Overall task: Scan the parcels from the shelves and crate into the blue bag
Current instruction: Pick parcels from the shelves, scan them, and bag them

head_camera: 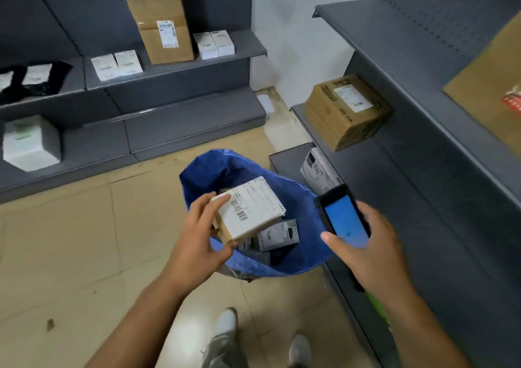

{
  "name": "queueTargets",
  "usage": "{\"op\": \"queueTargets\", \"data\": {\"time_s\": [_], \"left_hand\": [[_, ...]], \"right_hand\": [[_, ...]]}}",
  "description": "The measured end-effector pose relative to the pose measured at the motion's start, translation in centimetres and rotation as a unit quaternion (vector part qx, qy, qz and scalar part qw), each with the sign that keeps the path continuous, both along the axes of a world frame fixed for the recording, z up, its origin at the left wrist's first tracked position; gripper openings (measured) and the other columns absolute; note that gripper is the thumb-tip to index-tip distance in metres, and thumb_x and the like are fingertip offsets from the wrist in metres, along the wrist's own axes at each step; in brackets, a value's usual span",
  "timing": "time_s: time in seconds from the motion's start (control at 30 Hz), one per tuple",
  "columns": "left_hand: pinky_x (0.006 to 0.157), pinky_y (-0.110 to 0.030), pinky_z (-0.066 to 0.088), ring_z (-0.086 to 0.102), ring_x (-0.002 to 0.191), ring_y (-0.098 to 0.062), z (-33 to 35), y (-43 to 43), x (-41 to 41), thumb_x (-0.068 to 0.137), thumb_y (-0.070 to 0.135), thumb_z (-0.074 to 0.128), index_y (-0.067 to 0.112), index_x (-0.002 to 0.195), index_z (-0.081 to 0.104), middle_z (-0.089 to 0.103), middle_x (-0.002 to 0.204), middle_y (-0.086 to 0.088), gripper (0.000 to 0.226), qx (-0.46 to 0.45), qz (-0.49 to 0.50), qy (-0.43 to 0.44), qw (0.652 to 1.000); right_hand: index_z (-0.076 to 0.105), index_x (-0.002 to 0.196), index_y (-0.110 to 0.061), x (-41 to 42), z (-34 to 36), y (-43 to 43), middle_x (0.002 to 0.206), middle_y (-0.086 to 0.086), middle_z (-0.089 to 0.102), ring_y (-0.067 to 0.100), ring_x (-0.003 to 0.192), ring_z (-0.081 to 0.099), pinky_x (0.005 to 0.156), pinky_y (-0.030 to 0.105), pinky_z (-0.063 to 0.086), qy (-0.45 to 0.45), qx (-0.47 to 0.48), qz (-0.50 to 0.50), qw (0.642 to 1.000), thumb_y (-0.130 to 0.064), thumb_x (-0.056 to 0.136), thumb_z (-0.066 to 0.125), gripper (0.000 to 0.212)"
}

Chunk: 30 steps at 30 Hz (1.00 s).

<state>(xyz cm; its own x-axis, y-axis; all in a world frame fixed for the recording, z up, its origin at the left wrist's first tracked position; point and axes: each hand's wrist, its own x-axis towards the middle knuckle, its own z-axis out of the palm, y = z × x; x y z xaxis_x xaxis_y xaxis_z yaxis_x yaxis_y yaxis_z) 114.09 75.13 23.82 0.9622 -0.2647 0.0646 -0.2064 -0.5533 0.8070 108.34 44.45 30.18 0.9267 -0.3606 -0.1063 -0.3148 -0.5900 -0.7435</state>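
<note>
From the head view: grips a small labelled parcel point(249, 208) in the left hand point(197, 235), thumb under the near corner and fingers curled over the top edge, barcode face up, right above the open mouth of the blue bag point(203, 170). Clasps a handheld scanner point(345, 218) in the right hand point(369, 243), thumb laid across its lit blue screen, just beside the parcel and over the bag's right rim. Shows other parcels point(277, 235) already lying in the bag, and more waiting on the grey shelves point(180, 77): a brown carton point(346, 111) on the right, small white boxes point(117, 64) at the back. Probably sits at the scan or just ahead of the drop. Could miss the read with the scanner's head turned off the barcode, sending an unscanned parcel in. Could also catch the bag's slack rim on release and spill onto the floor point(84, 241), given a soft mouth propped open by neither hand.
</note>
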Motion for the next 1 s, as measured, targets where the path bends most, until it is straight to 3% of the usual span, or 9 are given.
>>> {"op": "queueTargets", "data": {"time_s": [0.13, 0.23, 0.33, 0.47, 0.6, 0.73, 0.83, 1.0], "left_hand": [[0.103, -0.043, 0.053, 0.034, 0.146, -0.018, -6.9, -0.6, 2.1, 0.072, 0.014, 0.087, 0.032, 0.150, 0.042, 0.025, 0.160, 0.005, 0.091, 0.050, -0.027, 0.035, 0.998], [0.110, -0.045, 0.048, 0.031, 0.150, -0.022, -10.8, -1.8, 2.8, 0.073, 0.012, 0.086, 0.035, 0.148, 0.042, 0.019, 0.166, 0.003, 0.090, 0.086, -0.037, 0.050, 0.994], [0.114, -0.038, 0.043, 0.033, 0.147, -0.029, -13.4, -3.2, 3.0, 0.075, 0.011, 0.086, 0.035, 0.147, 0.044, 0.020, 0.167, -0.001, 0.086, 0.139, -0.034, 0.056, 0.988], [0.108, -0.047, 0.050, 0.035, 0.144, -0.036, -16.1, -4.3, 3.5, 0.076, 0.009, 0.085, 0.032, 0.141, 0.049, 0.023, 0.164, -0.004, 0.078, 0.187, -0.054, 0.083, 0.977], [0.110, -0.047, 0.047, 0.032, 0.147, -0.040, -17.9, -4.5, 5.0, 0.076, -0.006, 0.077, 0.027, 0.140, 0.052, 0.018, 0.167, -0.012, 0.076, 0.191, -0.101, 0.056, 0.975], [0.118, -0.056, 0.035, 0.011, 0.156, -0.040, -17.6, -4.7, 6.1, 0.077, -0.011, 0.071, 0.031, 0.143, 0.049, -0.001, 0.171, -0.008, 0.081, 0.214, -0.103, 0.054, 0.970], [0.117, -0.056, 0.037, 0.017, 0.154, -0.038, -15.2, -4.7, 5.8, 0.076, -0.002, 0.075, 0.031, 0.143, 0.050, 0.002, 0.171, -0.006, 0.079, 0.175, -0.072, 0.052, 0.981], [0.121, -0.049, 0.033, 0.020, 0.153, -0.023, -8.0, -5.6, 4.1, 0.079, 0.018, 0.078, 0.030, 0.147, 0.047, 0.012, 0.170, 0.003, 0.075, 0.106, -0.044, 0.047, 0.992]], "right_hand": [[0.047, 0.135, -0.035, 1.6, -4.4, 0.4, 0.120, -0.010, 0.057, 0.013, 0.106, 0.058, 0.084, 0.037, 0.053, 0.058, -0.021, -0.013, 0.998, -0.066, 0.059, 0.074, 0.087], [0.048, 0.136, -0.034, 2.3, -7.4, 0.3, 0.120, -0.010, 0.056, 0.011, 0.105, 0.057, 0.078, 0.026, 0.046, 0.088, -0.029, -0.021, 0.996, -0.059, 0.064, 0.079, 0.082], [0.048, 0.135, -0.036, 2.4, -10.1, -0.3, 0.118, -0.010, 0.055, 0.010, 0.103, 0.056, 0.081, 0.029, 0.049, 0.102, -0.026, -0.031, 0.994, -0.056, 0.065, 0.082, 0.081], [0.047, 0.135, -0.036, 1.9, -13.1, -1.7, 0.118, -0.011, 0.056, 0.011, 0.106, 0.057, 0.087, 0.037, 0.054, 0.132, -0.007, -0.037, 0.990, -0.061, 0.061, 0.081, 0.085], [0.048, 0.136, -0.032, 1.0, -14.4, -2.7, 0.119, -0.009, 0.054, 0.011, 0.107, 0.054, 0.082, 0.030, 0.048, 0.149, -0.014, -0.036, 0.988, -0.055, 0.062, 0.083, 0.085], [0.047, 0.137, -0.032, 1.1, -13.9, -3.2, 0.119, -0.008, 0.054, 0.011, 0.104, 0.055, 0.079, 0.030, 0.050, 0.149, -0.018, -0.023, 0.988, -0.057, 0.062, 0.082, 0.086], [0.047, 0.136, -0.033, 1.9, -12.0, -2.9, 0.119, -0.008, 0.053, 0.011, 0.104, 0.056, 0.083, 0.037, 0.054, 0.130, -0.024, -0.013, 0.991, -0.055, 0.062, 0.083, 0.085], [0.044, 0.140, -0.032, 2.7, -7.2, -2.0, 0.127, -0.010, 0.049, 0.011, 0.111, 0.054, 0.089, 0.034, 0.050, 0.091, -0.041, 0.000, 0.995, -0.053, 0.063, 0.084, 0.089]]}}
